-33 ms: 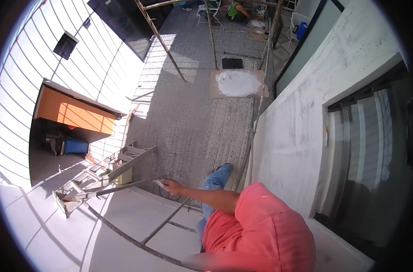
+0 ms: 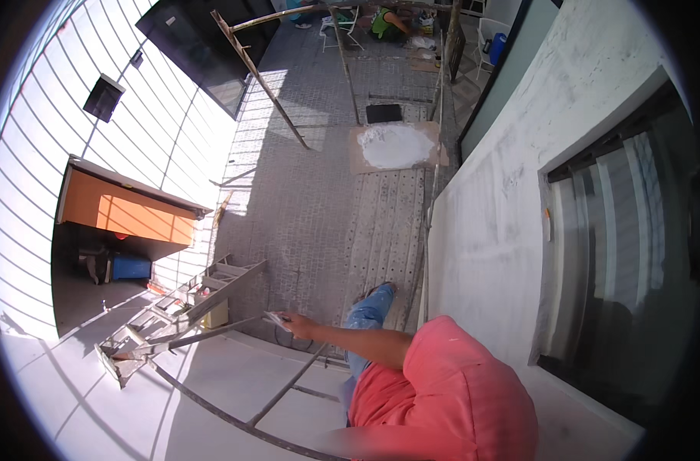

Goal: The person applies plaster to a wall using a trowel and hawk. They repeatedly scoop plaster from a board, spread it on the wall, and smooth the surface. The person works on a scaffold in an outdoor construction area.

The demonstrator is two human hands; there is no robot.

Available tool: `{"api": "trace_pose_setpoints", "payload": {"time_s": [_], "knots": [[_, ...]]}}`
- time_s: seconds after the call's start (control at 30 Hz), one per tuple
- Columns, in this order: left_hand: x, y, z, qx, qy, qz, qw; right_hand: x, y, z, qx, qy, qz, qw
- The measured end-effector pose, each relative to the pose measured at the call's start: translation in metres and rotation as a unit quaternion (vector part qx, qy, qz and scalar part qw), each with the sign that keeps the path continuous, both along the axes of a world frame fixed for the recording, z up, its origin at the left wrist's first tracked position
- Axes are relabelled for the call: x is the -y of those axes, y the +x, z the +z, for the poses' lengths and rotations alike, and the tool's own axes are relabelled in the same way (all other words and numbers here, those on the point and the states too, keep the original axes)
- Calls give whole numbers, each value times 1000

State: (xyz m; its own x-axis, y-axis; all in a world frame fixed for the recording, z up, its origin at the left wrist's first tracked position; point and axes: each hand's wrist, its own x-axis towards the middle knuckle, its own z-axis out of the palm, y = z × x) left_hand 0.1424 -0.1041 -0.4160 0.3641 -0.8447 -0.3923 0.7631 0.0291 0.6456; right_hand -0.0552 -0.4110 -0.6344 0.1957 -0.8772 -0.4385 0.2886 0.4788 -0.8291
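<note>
The right hand is closed round a small pale tool – its fingers wrapped about the near end, the far end jutting left. The tool sits just beside the end of a metal pole, near the ladder. How the left hand grips, I cannot tell; it is out of sight. Farther off, white powder lies on cardboard – a black tray just beyond.

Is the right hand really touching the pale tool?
Touching: in the head view, the right hand grips the pale tool, which sticks out to the picture's left.
</note>
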Motion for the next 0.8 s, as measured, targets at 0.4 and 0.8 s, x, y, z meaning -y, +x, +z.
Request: {"api": "trace_pose_setpoints", "payload": {"time_s": [0.4, 0.8], "knots": [[278, -165, -77, 30, 61, -287, 955, -75, -200, -75, 57, 168, -239, 954], [414, -371, -75, 78, 90, -383, 916, -3, -415, -80, 102, 196, -377, 900]]}}
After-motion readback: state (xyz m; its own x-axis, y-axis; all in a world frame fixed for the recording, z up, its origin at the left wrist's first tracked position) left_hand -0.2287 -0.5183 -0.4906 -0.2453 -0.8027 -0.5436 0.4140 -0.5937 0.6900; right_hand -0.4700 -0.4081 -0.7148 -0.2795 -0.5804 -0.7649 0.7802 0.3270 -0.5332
